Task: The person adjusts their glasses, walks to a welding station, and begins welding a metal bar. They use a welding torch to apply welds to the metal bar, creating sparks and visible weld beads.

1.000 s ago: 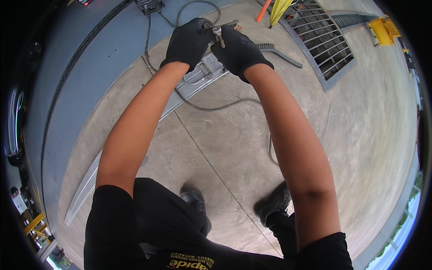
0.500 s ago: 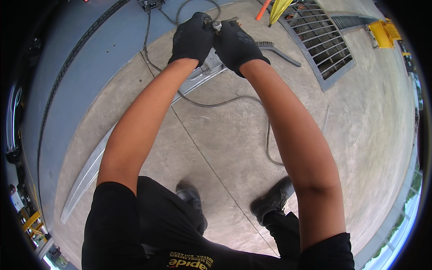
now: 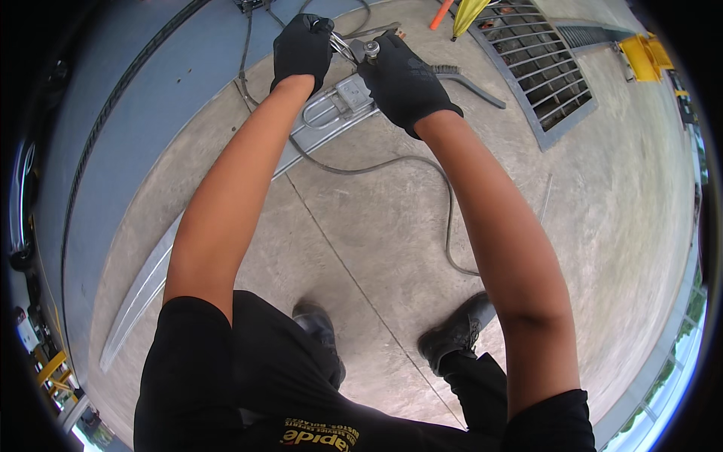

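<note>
Both hands wear black gloves and are raised at the top of the view. My left hand (image 3: pixel 301 51) is closed around slim shiny metal pieces (image 3: pixel 343 50) that stick out toward the right hand; their exact kind is unclear. My right hand (image 3: pixel 403 79) is wrapped round a tool with a round silver head (image 3: pixel 371 50), which looks like a ratchet; its handle is hidden in the glove. Below the hands, on the floor, lies a silver metal frame (image 3: pixel 331 113) with a loop and a block on it. A brush with a curved grey handle (image 3: pixel 482 96) lies beside the right hand.
A grey cable (image 3: pixel 376 169) snakes across the concrete floor. A metal drain grate (image 3: pixel 550 83) is at the upper right, near a yellow folded cloth-like item (image 3: pixel 468 19) and an orange rod (image 3: pixel 440 15). A long silver strip (image 3: pixel 143 294) lies at left. My shoes (image 3: pixel 456 328) stand below.
My hands have moved apart, the left one leftward and the right one slightly right and down. The metal pieces between them and the frame below now show more.
</note>
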Tool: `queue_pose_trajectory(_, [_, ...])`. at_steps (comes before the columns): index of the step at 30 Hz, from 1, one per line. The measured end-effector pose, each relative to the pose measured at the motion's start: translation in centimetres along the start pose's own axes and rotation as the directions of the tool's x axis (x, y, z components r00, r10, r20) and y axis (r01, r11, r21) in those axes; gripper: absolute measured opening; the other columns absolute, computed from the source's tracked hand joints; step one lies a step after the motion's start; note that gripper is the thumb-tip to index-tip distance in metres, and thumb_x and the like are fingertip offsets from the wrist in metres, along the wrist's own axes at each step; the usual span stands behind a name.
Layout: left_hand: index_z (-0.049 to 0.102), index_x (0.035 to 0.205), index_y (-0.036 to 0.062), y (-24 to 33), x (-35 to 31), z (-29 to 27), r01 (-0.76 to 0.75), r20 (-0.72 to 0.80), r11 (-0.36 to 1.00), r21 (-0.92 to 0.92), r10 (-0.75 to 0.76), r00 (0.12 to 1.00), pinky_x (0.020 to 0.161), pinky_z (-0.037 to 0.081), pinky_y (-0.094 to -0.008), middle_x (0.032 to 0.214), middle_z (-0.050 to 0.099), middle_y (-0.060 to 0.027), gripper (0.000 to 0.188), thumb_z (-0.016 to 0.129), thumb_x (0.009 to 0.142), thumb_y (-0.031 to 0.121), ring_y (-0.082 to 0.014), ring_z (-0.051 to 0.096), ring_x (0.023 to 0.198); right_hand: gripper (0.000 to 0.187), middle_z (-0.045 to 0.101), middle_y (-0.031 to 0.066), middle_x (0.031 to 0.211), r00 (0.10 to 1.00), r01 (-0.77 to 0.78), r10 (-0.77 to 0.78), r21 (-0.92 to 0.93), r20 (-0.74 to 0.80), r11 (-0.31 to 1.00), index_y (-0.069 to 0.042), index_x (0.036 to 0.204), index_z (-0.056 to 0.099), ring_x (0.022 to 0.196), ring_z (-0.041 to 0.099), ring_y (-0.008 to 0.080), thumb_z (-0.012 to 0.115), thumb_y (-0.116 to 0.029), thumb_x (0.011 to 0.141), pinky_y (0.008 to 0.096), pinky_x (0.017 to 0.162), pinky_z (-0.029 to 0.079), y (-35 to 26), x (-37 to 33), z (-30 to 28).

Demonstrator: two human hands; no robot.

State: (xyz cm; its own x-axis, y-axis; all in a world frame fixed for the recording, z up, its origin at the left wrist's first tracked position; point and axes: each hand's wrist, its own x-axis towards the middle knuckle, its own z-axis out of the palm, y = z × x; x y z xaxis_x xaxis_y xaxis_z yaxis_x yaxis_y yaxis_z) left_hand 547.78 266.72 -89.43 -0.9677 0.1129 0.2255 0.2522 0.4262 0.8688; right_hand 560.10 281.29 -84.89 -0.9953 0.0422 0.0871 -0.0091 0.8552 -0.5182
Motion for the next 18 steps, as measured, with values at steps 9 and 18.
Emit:
queue_pose_trajectory(9, [0.062,0.132,0.0086,7.8,0.1,-3.9,0.280,0.400,0.751,-0.599,-0.023,0.916,0.093,0.056,-0.0433,0.113,0.069,-0.0124,0.032,0.050,0.108,0.025,-0.0236,0.068,0.103,0.014,0.064,0.0095,0.082,0.968,0.109,-0.003,0.409,-0.251,0.906,-0.005,0.103,0.065,0.072,0.063,0.0216,0.064,-0.018,0.097,0.0362,0.070,0.052,0.6,-5.1,-8.0])
queue_pose_trajectory(18, [0.013,0.161,0.0131,15.8,-11.5,-2.2,0.485,0.737,0.655,-0.580,0.167,0.656,0.106,0.050,-0.0408,0.134,0.056,-0.0151,0.109,0.085,0.080,0.017,-0.0282,0.058,0.127,0.013,0.059,0.0024,0.076,0.951,-0.224,0.308,0.614,-0.032,0.757,-0.004,0.103,0.061,0.067,0.056,0.0093,0.066,-0.016,0.099,0.0308,0.061,0.048,-1.6,-15.6,-15.7])
